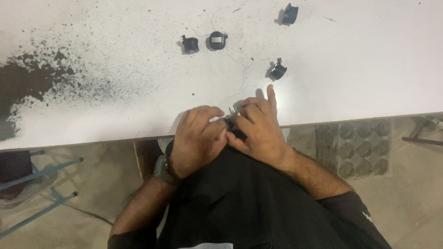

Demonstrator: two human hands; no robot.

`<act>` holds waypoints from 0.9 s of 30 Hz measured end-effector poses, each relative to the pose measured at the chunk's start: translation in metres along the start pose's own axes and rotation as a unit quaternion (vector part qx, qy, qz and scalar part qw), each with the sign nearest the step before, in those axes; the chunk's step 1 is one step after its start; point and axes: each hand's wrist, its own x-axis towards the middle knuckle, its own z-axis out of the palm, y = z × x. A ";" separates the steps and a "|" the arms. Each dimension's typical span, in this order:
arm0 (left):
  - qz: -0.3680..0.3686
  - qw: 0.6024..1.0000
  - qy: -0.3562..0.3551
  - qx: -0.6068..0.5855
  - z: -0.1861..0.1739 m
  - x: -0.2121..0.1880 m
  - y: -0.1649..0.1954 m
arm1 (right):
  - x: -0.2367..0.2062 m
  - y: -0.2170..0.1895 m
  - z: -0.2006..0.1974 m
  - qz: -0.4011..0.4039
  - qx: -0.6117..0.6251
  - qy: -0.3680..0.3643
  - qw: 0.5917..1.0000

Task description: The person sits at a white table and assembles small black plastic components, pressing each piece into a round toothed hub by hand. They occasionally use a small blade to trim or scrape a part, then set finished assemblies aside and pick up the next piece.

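We saw the left hand (198,138) curled closed, fingers bent inward over a small dark part (229,122) pinched between both hands at the near edge of the white surface (360,60). The right hand (258,127) was closed on the same part from the other side, its forefinger sticking out straight across the surface while the other fingers folded in; a short pale piece (232,109) showed just above the knuckles, though we could not tell what it was. The part itself was mostly hidden by the fingers. A dark watch (164,169) sat on the left wrist, and both forearms came out of a black shirt (240,203). Just beyond the right forefinger lay a small black component (278,70). Farther out lay two more close together, one blocky (189,44) and one round with a light face (217,40), and a fourth (289,14) sat near the far edge. Thin wire strands (244,76) trailed among them. To the left, dark powder (32,78) spread over the surface. Below the edge we saw a blue metal frame (44,193) on the left and a grey moulded tray (364,147) on the floor at the right.
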 end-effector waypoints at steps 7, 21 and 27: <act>-0.138 0.984 0.014 -0.113 -0.008 0.006 -0.001 | 0.003 0.001 -0.003 0.013 -0.001 0.020 1.000; -0.114 0.985 0.101 -0.082 0.014 -0.003 0.005 | -0.027 -0.006 0.026 -0.029 0.133 0.119 0.983; -0.118 0.983 0.101 -0.101 0.017 -0.005 0.002 | -0.024 -0.005 0.025 -0.046 0.094 0.116 0.988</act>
